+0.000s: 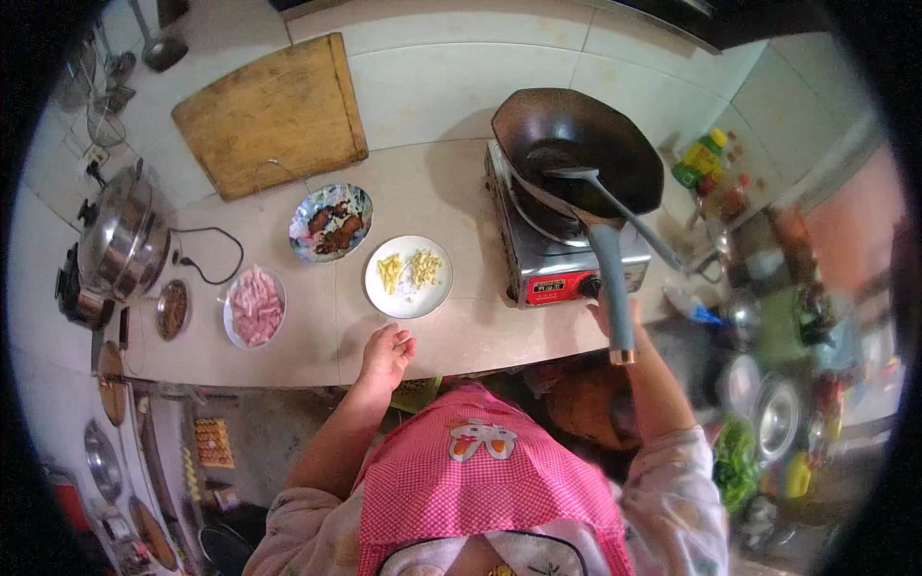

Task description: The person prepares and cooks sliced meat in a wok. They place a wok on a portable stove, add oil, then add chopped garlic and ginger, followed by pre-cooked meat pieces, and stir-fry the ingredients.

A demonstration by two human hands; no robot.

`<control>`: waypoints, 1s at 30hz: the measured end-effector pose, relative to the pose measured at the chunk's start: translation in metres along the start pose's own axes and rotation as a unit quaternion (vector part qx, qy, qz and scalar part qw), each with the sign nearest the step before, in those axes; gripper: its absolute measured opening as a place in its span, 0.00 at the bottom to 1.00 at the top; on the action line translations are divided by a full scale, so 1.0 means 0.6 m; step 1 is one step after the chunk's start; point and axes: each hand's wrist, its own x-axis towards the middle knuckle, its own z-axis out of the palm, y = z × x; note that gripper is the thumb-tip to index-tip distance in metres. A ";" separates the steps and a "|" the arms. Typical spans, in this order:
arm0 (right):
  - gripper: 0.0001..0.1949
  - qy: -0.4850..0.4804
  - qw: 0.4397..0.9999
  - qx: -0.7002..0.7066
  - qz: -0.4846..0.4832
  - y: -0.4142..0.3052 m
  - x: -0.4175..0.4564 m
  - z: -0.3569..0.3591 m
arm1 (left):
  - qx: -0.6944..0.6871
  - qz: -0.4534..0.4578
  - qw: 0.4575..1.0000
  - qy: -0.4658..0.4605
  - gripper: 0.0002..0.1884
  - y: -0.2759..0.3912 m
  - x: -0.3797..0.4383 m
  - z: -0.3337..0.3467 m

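Observation:
My left hand (387,357) hovers by the counter's front edge, loosely curled with nothing in it. Just beyond it sits a white plate (409,302) with chopped yellowish and pale pieces, possibly ginger and garlic. My right hand (601,317) is below the control knob (591,286) of a portable gas stove (529,263), partly hidden behind the wok's grey handle (611,277). Whether its fingers touch anything is hidden. The dark wok (619,137) rests on the stove. A spatula (627,209) leans in it, its handle hanging over the right rim.
Left of the plate are a patterned dish (297,234) of dark brown paste, a bowl of sliced raw meat (256,309) and a small bowl (173,309). A wooden cutting board (274,115) leans on the wall. Steel cookware (122,237) stands left; bottles (702,158) stand right.

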 end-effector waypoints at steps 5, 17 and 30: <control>0.19 0.055 0.996 0.066 0.016 -0.011 -0.039 -0.009 | 0.059 0.018 0.997 0.042 0.12 0.008 0.063 -0.033; 0.20 0.070 0.985 0.157 0.027 -0.018 -0.076 -0.031 | 0.100 0.075 0.988 0.088 0.13 0.010 0.130 -0.012; 0.15 0.021 0.991 0.126 0.027 -0.007 -0.051 -0.030 | 0.191 0.120 0.967 0.117 0.18 0.022 0.123 0.006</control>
